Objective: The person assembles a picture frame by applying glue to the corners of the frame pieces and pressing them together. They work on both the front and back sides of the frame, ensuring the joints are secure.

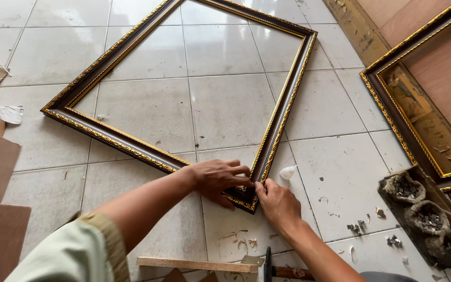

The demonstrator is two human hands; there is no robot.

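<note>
A wooden strip and hammer lie nearest on the tiled floor; beyond, left hand and right hand press flat, fingers unclenched, on the near corner of a gilded picture frame, likely stiff, light, fragile at joints; bare tiles stretch past the fingers, trays of staples to their right

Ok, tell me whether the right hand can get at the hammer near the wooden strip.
Probably yes. The right hand rests on the frame corner, and the hammer lies on bare tile just below it, beside the wooden strip, with nothing between.
</note>
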